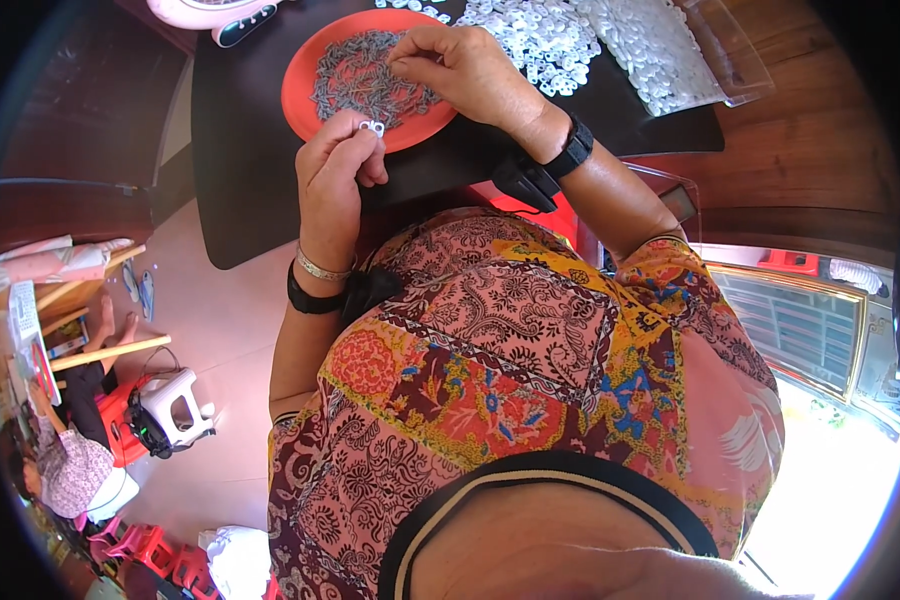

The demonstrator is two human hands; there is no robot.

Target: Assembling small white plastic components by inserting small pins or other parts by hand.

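My left hand (335, 170) pinches a small white ring-shaped part (372, 127) between thumb and fingers, just over the near rim of a red round plate (300, 85). The plate holds a heap of small grey metal pieces (365, 80). My right hand (465, 65) reaches over the plate's right side with its fingertips pinched in the grey heap; whether a piece is between them I cannot tell. Both wrists carry black bands, the left one also a silver bangle.
The plate sits on a dark table (250, 180). A pile of white plastic rings (540, 35) and a clear bag of more of them (670, 50) lie at the far right. A pink-white device (220, 15) is at the far edge. Another person sits by stools at lower left (70, 460).
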